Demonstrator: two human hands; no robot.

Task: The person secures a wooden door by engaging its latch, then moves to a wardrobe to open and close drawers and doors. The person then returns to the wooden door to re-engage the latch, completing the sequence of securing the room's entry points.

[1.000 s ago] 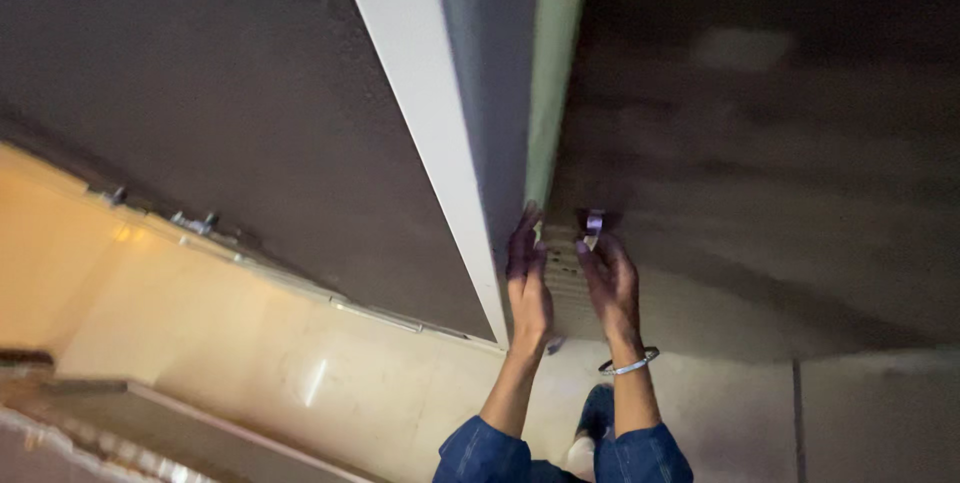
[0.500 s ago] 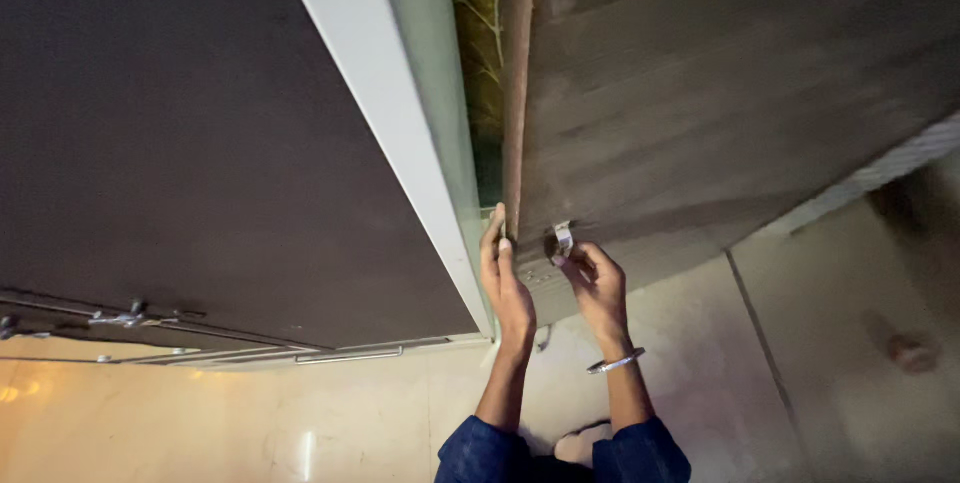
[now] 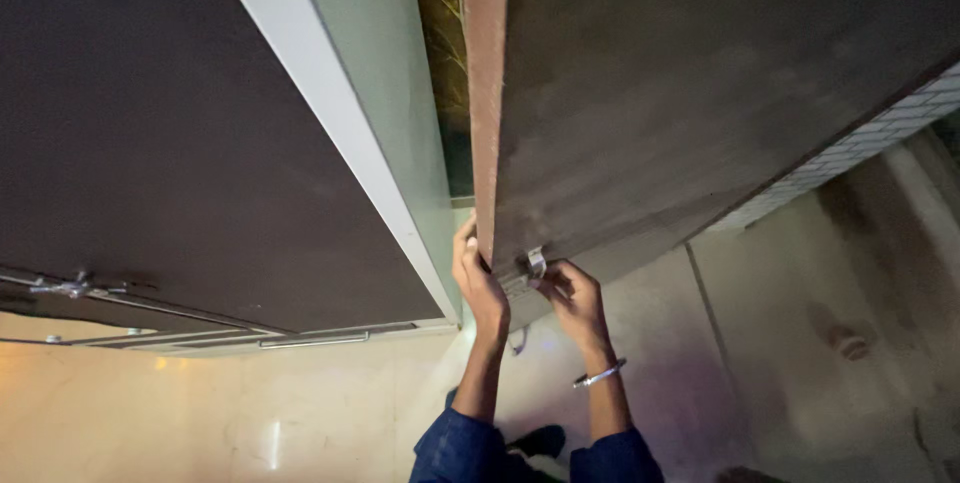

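Filling the upper right of the frame: a big dark door (image 3: 700, 103), likely heavy and stiff, with a rusty brown edge. Best held at that edge or at the small metal latch (image 3: 535, 263) low in the centre. Left hand (image 3: 478, 288) curled around the door's edge; right hand (image 3: 568, 295) pinched shut on the latch, a bangle (image 3: 598, 376) at the wrist. To the left, a white frame (image 3: 330, 133) standing close, leaving only a narrow gap. Pale floor tiles (image 3: 200, 413) along the bottom.

Dim, grainy picture. Warm light glows at the lower left, with a pale glare streak on the glossy floor (image 3: 270, 443). Dark panels lack detail; edges stretch from wide-angle distortion.
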